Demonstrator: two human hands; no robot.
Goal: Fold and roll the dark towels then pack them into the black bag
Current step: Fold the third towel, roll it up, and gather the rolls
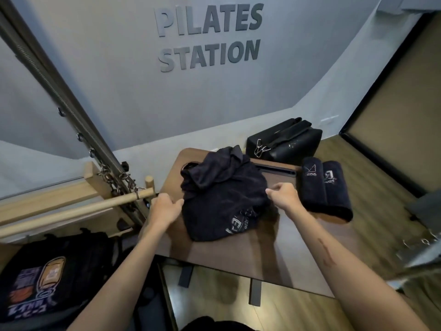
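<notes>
A crumpled heap of dark towels [222,194] lies on a small brown table [238,254]. My left hand [164,207] pinches the heap's left edge. My right hand [284,194] pinches its right edge with curled fingers. Two rolled dark towels [324,189] with white logos lie side by side at the table's right. The black bag [286,142] stands behind them on the floor, its straps on top.
A wooden pilates frame with a metal spring, chains and dowel bars [78,206] stands to the left. A black backpack with a printed design [47,278] lies at the lower left. A grey wall with lettering rises behind the table. Wood floor [381,211] extends on the right.
</notes>
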